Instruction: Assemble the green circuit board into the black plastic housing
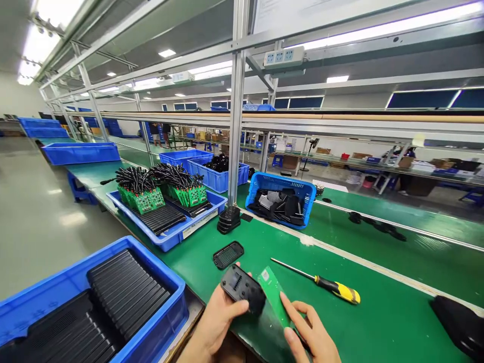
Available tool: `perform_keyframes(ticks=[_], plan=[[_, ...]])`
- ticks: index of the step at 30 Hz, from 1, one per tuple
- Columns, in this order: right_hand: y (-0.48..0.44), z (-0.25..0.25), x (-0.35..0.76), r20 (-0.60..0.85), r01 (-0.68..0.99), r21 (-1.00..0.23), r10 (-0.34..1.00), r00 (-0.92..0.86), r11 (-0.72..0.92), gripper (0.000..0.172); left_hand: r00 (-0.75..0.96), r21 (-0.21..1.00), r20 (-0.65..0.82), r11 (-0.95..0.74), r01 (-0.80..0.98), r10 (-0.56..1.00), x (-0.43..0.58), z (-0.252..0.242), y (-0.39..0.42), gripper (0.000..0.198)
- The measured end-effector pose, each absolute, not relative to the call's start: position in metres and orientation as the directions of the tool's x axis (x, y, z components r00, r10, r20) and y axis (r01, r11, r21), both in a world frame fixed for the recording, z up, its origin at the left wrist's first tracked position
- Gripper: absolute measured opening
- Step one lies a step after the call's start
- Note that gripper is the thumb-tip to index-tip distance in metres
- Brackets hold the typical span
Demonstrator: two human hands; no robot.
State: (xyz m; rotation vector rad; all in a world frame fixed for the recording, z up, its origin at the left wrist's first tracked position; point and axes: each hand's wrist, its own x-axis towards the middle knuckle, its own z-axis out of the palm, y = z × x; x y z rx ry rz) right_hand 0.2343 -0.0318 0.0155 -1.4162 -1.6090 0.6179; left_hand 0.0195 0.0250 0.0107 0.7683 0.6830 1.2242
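The person's left hand (215, 322) and right hand (313, 335) work together at the near edge of the green counter (378, 317). The left hand is closed around a black housing (242, 288), and the right hand's fingers pinch a green circuit board (273, 295) that meets it.

Just left of the hands, a blue crate (161, 330) holds rows of black ribbed plates (124, 292) stacked on edge. Farther along the counter, a shallow blue tray (170, 241) carries two clusters of green boards (145, 200) with black cables (151, 176) rising from them, set on more ribbed plates. Behind it, a blue bin (212, 180) is filled with dark coiled leads. To the right of a metal post (236, 126), a blue mesh basket (280, 180) holds a jumble of black parts (282, 204).

Between the hands and the post lies a black grille cover (228, 254), flat on the counter, and a short stack of black shells (229, 220) stands at the post's foot. A screwdriver (333, 286) with a yellow and black handle lies just beyond the right hand, its shaft pointing toward the grille cover. A dark object (461, 322) sits at the right edge, partly cut off, and small black pieces (378, 227) lie on the belt strip beyond the white line. Nothing stands between the hands and what they hold.

The housing is a rounded black rectangle, tilted, its open inner side with moulded ribs facing up. The board is a narrow green strip with a small white label near its far end. Its near end is hidden under the right hand.
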Motion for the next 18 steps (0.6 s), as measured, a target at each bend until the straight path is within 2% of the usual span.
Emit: perform_keyframes(ticks=[3,6,10,15,18], plan=[[-0.033,0.006,0.227,0.346,0.684,-0.652,0.931,-0.115,0.327,0.045,0.288,0.725,-0.04,0.226,-0.651,0.957,0.029,0.008,-0.002,0.098],[-0.037,-0.004,0.226,0.367,0.749,-0.506,0.893,-0.261,0.427,0.045,0.333,0.681,-0.072,0.29,-0.672,0.94,0.032,0.011,-0.015,0.098],[-0.042,-0.007,0.228,0.399,0.786,-0.428,0.874,-0.278,0.445,0.045,0.346,0.674,-0.106,0.323,-0.664,0.932,0.031,0.019,-0.022,0.097],[-0.037,0.001,0.234,0.412,0.766,-0.328,0.814,-0.411,0.553,0.051,0.337,0.665,-0.111,0.322,-0.674,0.935,0.033,0.02,-0.023,0.092],[-0.033,0.003,0.237,0.392,0.779,-0.293,0.812,-0.432,0.555,0.048,0.313,0.678,-0.136,0.319,-0.662,0.94,0.036,0.02,-0.022,0.084]])
